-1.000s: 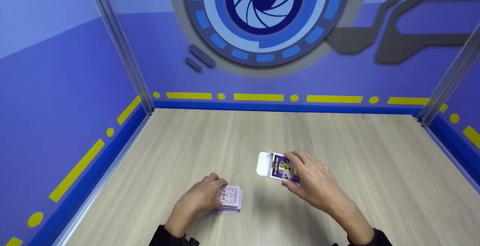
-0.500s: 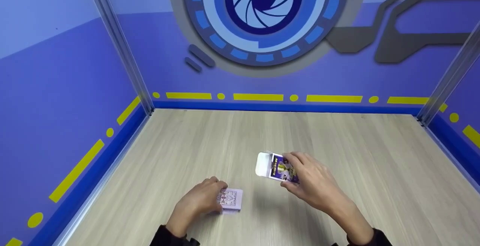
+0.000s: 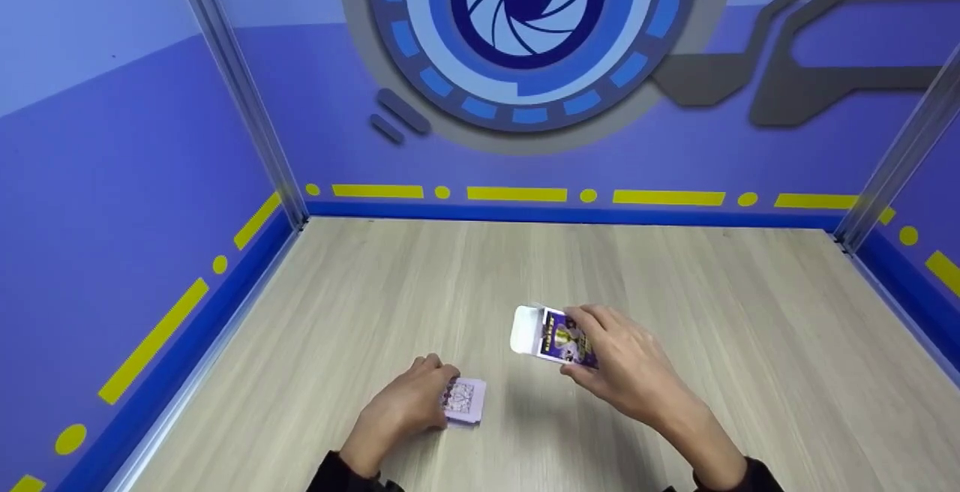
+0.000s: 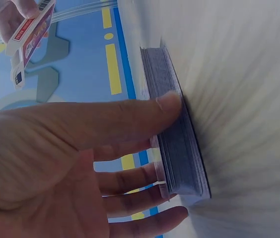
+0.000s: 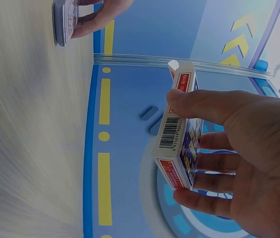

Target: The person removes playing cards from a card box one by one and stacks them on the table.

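A deck of playing cards (image 3: 465,400) with an ornate pale purple back lies at the tabletop, left of centre. My left hand (image 3: 409,402) grips it from the left, covering its left part. In the left wrist view the thumb presses the near long side of the deck (image 4: 182,158), and the fingers reach round the far side. Some edges in the stack are uneven. My right hand (image 3: 630,364) holds a purple and white card box (image 3: 559,336) above the table. The box's white end flap stands out toward the left. A barcode marks the side of the box (image 5: 172,131) under the thumb.
The light wood tabletop (image 3: 697,282) is bounded by a blue back wall (image 3: 517,169) and side walls with yellow stripes. Metal posts (image 3: 247,94) stand at the back corners.
My left hand has slid slightly right over the deck, covering more of it. The offset upper cards have shifted toward the rest of the stack. The right hand and box have hardly moved.
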### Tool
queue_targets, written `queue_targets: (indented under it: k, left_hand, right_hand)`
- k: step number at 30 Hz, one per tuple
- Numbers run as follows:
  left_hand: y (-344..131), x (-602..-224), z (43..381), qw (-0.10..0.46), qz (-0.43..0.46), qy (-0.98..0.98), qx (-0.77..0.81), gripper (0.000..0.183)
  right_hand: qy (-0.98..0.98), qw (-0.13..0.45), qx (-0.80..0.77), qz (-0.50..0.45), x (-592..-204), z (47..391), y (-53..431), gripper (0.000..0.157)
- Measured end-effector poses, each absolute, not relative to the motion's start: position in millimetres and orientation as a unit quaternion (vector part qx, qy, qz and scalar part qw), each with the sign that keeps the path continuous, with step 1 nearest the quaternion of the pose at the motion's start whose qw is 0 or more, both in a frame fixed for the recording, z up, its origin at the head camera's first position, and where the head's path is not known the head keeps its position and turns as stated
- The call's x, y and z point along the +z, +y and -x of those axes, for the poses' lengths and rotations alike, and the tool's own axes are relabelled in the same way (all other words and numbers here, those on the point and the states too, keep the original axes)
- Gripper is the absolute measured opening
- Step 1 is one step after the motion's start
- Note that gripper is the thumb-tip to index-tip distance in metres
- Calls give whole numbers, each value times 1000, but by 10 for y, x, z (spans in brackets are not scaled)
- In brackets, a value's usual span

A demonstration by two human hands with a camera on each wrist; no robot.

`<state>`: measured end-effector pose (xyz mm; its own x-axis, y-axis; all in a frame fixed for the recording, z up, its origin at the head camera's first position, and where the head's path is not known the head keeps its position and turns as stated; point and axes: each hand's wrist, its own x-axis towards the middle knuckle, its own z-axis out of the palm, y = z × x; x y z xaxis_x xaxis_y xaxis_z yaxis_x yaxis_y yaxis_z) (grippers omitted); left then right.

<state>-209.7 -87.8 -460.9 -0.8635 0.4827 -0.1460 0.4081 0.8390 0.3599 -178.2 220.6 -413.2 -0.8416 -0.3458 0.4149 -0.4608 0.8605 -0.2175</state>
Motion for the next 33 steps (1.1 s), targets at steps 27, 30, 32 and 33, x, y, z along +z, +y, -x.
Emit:
queue_targets:
  k: [27, 30, 32, 33]
  left_hand:
    - [-870, -4624, 2048, 81, -257, 951, 153, 51]
    - [-857, -4630, 2059, 87, -250, 952, 153, 52]
    - [-850, -4627, 2066, 90, -247, 953, 151, 54]
    - [-849, -4625, 2069, 92, -246, 953, 153, 57]
  right_hand:
    - [-950, 168, 162, -209, -4138, 1771, 2183, 73]
    - [-948, 175, 157, -214, -4141, 1774, 2185, 72]
    - [-947, 179, 154, -217, -4144, 1775, 2186, 72]
    - [-946, 181, 153, -219, -4145, 1775, 2187, 72]
